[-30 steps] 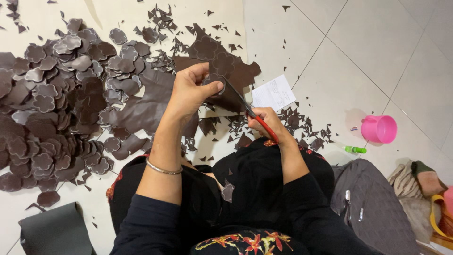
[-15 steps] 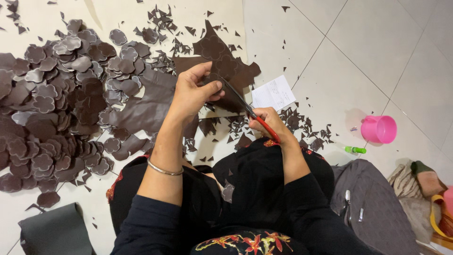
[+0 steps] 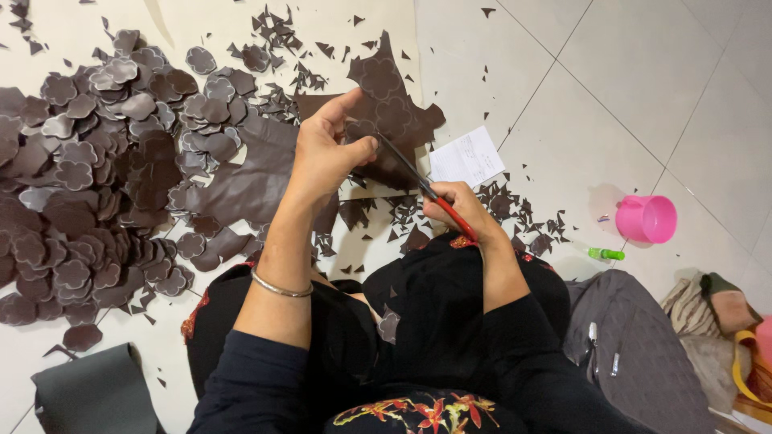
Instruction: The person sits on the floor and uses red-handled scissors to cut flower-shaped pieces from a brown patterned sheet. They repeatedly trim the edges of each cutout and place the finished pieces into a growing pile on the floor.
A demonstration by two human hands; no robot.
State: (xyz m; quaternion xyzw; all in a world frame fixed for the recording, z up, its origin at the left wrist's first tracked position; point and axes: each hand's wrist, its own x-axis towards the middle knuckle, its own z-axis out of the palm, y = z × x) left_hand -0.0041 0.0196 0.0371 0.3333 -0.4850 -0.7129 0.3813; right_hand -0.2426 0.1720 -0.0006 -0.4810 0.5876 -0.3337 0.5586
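Left hand grip: pinched shut on dark brown sheet, held above floor | Right hand grip: closed round red-handled scissors, blades at sheet edge just beside left fingers | Flower cut-outs: heap, too many to count | Paper slip: 1 | Pink cup: 1
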